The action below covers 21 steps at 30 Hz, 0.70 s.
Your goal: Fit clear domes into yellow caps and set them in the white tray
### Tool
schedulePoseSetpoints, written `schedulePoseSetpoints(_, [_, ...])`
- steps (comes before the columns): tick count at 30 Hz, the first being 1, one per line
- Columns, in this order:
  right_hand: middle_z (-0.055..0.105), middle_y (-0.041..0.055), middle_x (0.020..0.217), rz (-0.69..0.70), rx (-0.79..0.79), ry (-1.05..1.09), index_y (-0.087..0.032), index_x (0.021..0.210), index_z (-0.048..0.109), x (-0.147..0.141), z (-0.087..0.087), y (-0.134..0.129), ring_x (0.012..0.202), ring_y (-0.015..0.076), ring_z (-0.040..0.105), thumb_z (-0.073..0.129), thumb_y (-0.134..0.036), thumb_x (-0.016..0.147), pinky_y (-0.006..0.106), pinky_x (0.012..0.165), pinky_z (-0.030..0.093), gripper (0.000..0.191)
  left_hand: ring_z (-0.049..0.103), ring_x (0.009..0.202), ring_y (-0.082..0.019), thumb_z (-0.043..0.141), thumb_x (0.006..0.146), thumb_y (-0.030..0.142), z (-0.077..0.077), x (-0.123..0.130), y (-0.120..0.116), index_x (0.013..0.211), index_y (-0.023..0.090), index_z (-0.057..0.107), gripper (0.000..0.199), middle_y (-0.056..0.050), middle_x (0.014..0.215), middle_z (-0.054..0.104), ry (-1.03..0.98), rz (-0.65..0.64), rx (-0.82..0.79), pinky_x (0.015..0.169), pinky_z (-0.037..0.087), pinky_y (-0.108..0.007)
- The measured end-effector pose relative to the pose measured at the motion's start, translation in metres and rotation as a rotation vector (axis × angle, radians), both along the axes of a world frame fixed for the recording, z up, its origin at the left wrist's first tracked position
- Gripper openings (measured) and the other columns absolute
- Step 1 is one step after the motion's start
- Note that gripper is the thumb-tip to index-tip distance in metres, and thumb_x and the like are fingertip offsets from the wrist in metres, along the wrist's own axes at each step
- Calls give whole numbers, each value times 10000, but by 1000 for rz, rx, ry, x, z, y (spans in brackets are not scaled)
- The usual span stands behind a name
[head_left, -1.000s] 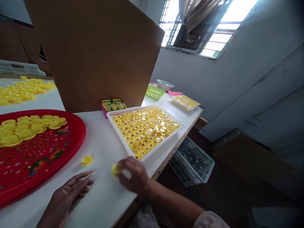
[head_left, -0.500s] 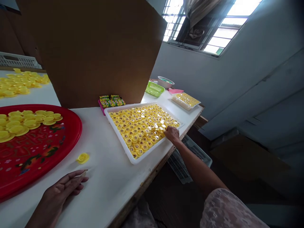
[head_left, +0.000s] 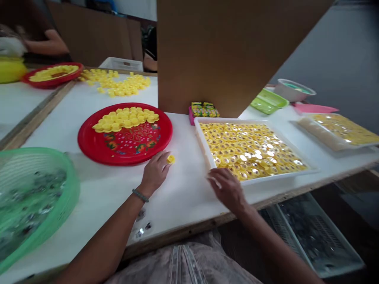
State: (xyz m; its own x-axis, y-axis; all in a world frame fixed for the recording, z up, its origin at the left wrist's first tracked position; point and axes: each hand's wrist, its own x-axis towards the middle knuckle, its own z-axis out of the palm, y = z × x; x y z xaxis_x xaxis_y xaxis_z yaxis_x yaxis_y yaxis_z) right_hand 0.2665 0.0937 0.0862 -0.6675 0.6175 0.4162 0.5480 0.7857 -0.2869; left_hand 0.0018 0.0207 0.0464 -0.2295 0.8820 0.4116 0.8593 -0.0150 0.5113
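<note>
My left hand (head_left: 155,172), with a beaded bracelet on its wrist, holds a small round yellow piece (head_left: 171,159) at its fingertips, just right of the red tray (head_left: 124,157). Yellow pieces (head_left: 126,118) are heaped on the far part of that tray. Over the near left corner of the white tray (head_left: 204,148) hovers my right hand (head_left: 226,187), fingers bent and slightly blurred; whether anything is between them cannot be made out. Rows of yellow pieces with dark centres (head_left: 251,150) fill the white tray.
A green basket (head_left: 74,185) of small clear parts stands at the left. Small packets (head_left: 204,110) lie by the brown board (head_left: 219,59). Farther right are a green basket (head_left: 266,101) and a second filled tray (head_left: 334,130). A person's arm (head_left: 49,43) shows at the far left.
The view has swung left. My left hand has taken hold of the yellow piece that lay on the table. My right hand has moved from the tray's right side to its near left corner.
</note>
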Motion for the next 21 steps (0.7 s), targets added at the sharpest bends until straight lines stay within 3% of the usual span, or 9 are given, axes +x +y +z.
schedulePoseSetpoints(2, [626,90,1030,293,-127,-22,-190,981,622,-39,-5,-41,957,198,552,481,-137,863,328,823,477,192,462,1188,-241,505,851,253,-3,-1,5,1261,176,480,418,-118,1315,503,123,-67,-57,984,377,-380])
schedulePoseSetpoints(5, [609,107,1093,547,-238,-36,-165,1029,600,-79,-5,-82,982,203,542,472,-129,875,344,839,475,204,502,1115,-229,508,854,225,-8,-4,6,1186,172,539,338,-111,1296,524,197,-146,-121,952,390,-380])
schedulePoseSetpoints(11, [593,89,1142,883,-243,-219,-162,975,594,-112,-11,-99,1047,195,516,490,-150,878,325,881,444,142,527,1032,-200,490,864,207,-14,-13,-5,1061,177,611,234,-81,1173,613,157,-151,-71,896,415,-354])
schedulePoseSetpoints(15, [606,89,1088,961,-185,-334,-168,935,575,-111,-20,-101,1013,179,527,470,-154,894,313,853,445,114,531,1019,-193,483,861,191,-15,-17,-10,1038,172,623,226,-72,1122,636,102,-164,-41,881,423,-349])
schedulePoseSetpoints(21, [611,97,1011,825,-171,-314,-168,889,552,-95,-22,-98,939,180,544,459,-151,898,316,820,453,96,554,946,-189,491,840,179,-9,-16,-17,941,180,651,189,-48,997,666,-15,-182,-35,861,437,-350])
